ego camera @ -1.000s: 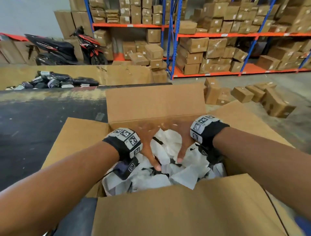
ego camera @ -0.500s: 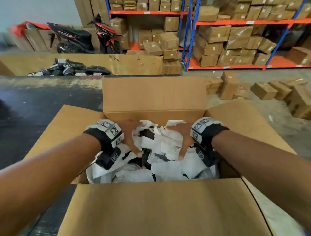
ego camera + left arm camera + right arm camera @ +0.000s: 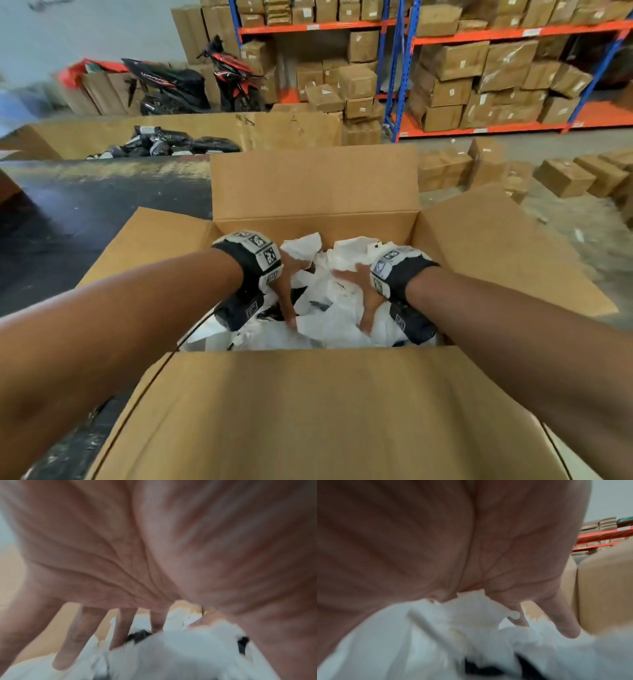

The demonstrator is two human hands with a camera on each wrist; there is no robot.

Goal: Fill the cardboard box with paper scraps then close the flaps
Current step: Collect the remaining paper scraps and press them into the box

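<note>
An open cardboard box (image 3: pixel 313 185) stands in front of me with all its flaps (image 3: pixel 308 411) folded outward. White and black paper scraps (image 3: pixel 329 318) fill it close to the rim. My left hand (image 3: pixel 286 291) and right hand (image 3: pixel 361 294) lie side by side on the pile, palms down, pressing on it. In the left wrist view the straight, spread fingers (image 3: pixel 120 628) dig into the paper scraps (image 3: pixel 180 655). In the right wrist view the palm covers the paper scraps (image 3: pixel 436 635), a straight finger (image 3: pixel 563 618) shows beside the box wall (image 3: pixel 604 595), and the other fingertips are buried.
The box sits on a dark table (image 3: pixel 68 222). Black parcels (image 3: pixel 164 145) lie at the table's far edge by a cardboard sheet. Small boxes (image 3: pixel 565 178) litter the floor to the right. Blue-and-orange racks (image 3: pixel 479 78) and motorbikes (image 3: pixel 191 82) stand behind.
Both hands stay flat on the paper and have shifted slightly across the pile, pushing it down. My head has moved, so the box sits more centrally in view.
</note>
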